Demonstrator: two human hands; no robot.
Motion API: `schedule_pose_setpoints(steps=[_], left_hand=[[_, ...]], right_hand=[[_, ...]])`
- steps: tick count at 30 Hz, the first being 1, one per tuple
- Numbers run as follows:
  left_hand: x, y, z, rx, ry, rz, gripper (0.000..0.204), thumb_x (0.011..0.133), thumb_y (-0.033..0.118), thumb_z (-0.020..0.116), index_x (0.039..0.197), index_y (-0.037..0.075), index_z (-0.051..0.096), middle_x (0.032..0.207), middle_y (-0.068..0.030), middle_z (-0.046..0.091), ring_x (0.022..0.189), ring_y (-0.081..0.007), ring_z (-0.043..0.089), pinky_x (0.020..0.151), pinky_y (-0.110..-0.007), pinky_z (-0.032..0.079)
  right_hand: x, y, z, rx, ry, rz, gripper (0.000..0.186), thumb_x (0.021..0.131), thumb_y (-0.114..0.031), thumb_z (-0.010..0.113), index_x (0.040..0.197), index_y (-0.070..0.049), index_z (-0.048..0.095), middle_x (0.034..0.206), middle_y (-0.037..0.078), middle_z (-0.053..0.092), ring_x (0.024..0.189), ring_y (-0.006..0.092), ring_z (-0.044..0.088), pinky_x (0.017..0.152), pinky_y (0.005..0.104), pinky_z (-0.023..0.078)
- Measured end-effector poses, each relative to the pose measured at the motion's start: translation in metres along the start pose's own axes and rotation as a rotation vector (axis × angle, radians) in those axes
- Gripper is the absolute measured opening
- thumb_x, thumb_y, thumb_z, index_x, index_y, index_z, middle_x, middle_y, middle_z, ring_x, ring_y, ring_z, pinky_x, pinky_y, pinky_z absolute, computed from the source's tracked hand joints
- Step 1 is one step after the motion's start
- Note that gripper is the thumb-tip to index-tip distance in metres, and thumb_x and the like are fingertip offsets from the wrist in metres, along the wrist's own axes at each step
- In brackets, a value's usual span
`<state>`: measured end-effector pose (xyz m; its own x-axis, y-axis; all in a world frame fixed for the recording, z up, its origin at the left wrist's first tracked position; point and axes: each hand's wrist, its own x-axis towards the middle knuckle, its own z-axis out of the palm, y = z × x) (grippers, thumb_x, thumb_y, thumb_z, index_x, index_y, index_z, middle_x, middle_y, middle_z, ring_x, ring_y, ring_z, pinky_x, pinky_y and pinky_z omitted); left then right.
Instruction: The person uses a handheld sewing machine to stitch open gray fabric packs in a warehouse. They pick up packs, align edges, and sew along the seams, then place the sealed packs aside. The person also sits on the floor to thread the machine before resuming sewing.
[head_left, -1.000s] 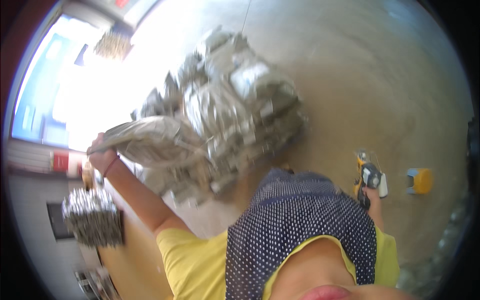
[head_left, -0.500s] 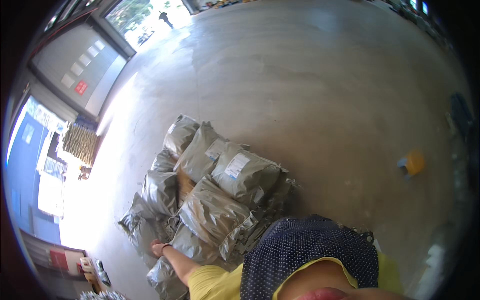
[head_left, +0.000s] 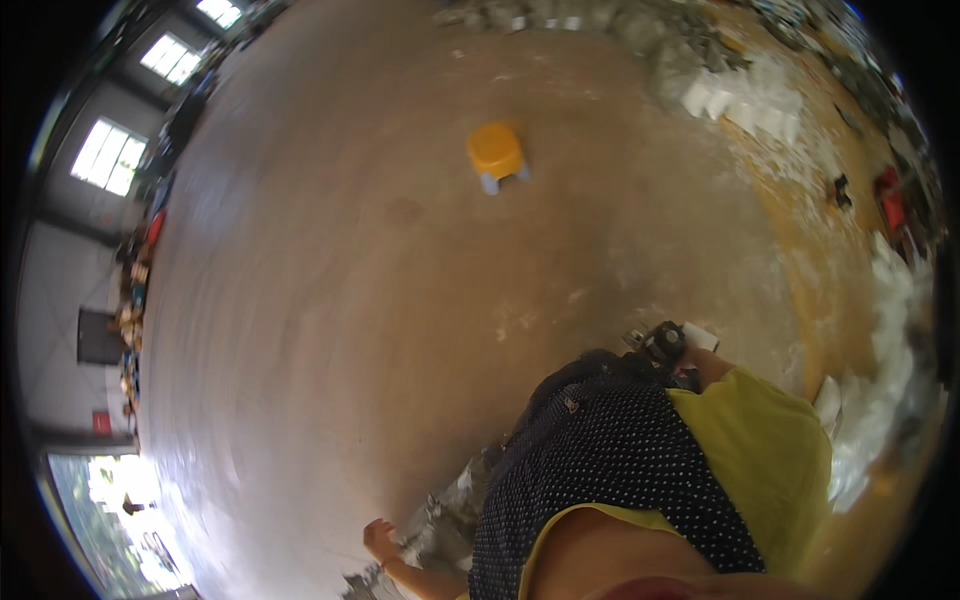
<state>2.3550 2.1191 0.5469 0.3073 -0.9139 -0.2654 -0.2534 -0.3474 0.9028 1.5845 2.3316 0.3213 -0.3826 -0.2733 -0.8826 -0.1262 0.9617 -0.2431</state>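
The wide brown concrete floor (head_left: 380, 300) fills most of the view, blurred and bare across its middle. Along the far and right edges runs a long bank of white and grey bagged parcels and scraps (head_left: 880, 330), heaped loosely against the floor's yellowish margin; what is in them cannot be told. Nearer, the person's yellow top with a dark polka-dotted apron (head_left: 620, 470) takes up the lower middle. Just left of the apron, at the lower edge, lies a crumpled pile of grey plastic mailing bags (head_left: 455, 510), only partly in view and half hidden by the apron. Well apart, in the upper middle of the floor, stands a small yellow plastic stool (head_left: 496, 155) with pale legs, alone.

The left hand (head_left: 379, 540) reaches out low to the left on a bare forearm, fingers loosely spread, touching or just beside the edge of the grey bags; whether it grips one cannot be told. The right hand (head_left: 690, 358) is held up close to the body above the apron, closed around a small black handheld scanner-like device (head_left: 662, 345) with a white piece beside it.
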Motion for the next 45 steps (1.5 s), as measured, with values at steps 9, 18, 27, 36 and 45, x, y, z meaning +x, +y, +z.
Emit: schedule_pose_setpoints(steps=[9,18,27,36,45], left_hand=[[0.198,-0.077,0.169,1.521,-1.121,0.670,0.035,0.076,0.015,0.055,0.108,0.000,0.053,0.095,-0.0118,0.062,0.096,-0.0246,0.056,0.087,-0.037,0.044],[0.440,0.024,0.394,1.781,-0.849,0.207,0.036,0.086,0.035,0.043,0.110,0.010,0.054,0.108,-0.0140,0.058,0.100,-0.0318,0.055,0.086,-0.041,0.045],[0.632,0.370,0.879,0.257,-0.652,0.174,0.016,0.083,0.010,0.052,0.091,-0.003,0.058,0.076,-0.0077,0.061,0.065,-0.0145,0.059,0.059,-0.026,0.050],[0.727,0.388,0.978,0.389,-0.566,-0.098,0.015,0.082,0.011,0.052,0.091,0.001,0.059,0.075,-0.0083,0.062,0.062,-0.0173,0.060,0.051,-0.026,0.047],[0.713,0.368,1.084,0.288,-0.224,-0.869,0.020,0.088,0.020,0.047,0.104,0.014,0.056,0.079,-0.0014,0.063,0.061,-0.0150,0.059,0.049,-0.030,0.039]], right_hand=[[0.036,-0.102,-0.068,0.166,-0.024,-0.075,0.023,0.063,-0.007,0.071,0.083,-0.002,0.062,0.065,0.007,0.061,0.056,0.0143,0.059,0.052,0.0299,0.047],[0.092,-0.204,-0.129,0.270,0.113,0.011,0.021,0.069,-0.018,0.069,0.082,-0.003,0.062,0.067,0.009,0.060,0.058,0.0205,0.057,0.054,0.0330,0.047],[0.181,-0.346,-0.252,0.426,0.335,0.103,0.016,0.068,-0.011,0.070,0.077,0.000,0.062,0.060,0.009,0.059,0.048,0.0195,0.056,0.045,0.0327,0.046],[0.344,-0.533,-0.474,0.476,0.208,0.090,0.014,0.067,-0.009,0.070,0.075,-0.002,0.061,0.059,0.007,0.057,0.048,0.0169,0.054,0.043,0.0313,0.044],[0.452,-0.719,-0.692,0.610,0.255,-0.005,0.013,0.067,-0.010,0.067,0.063,-0.004,0.056,0.052,0.002,0.052,0.043,0.0120,0.049,0.040,0.0267,0.038]])
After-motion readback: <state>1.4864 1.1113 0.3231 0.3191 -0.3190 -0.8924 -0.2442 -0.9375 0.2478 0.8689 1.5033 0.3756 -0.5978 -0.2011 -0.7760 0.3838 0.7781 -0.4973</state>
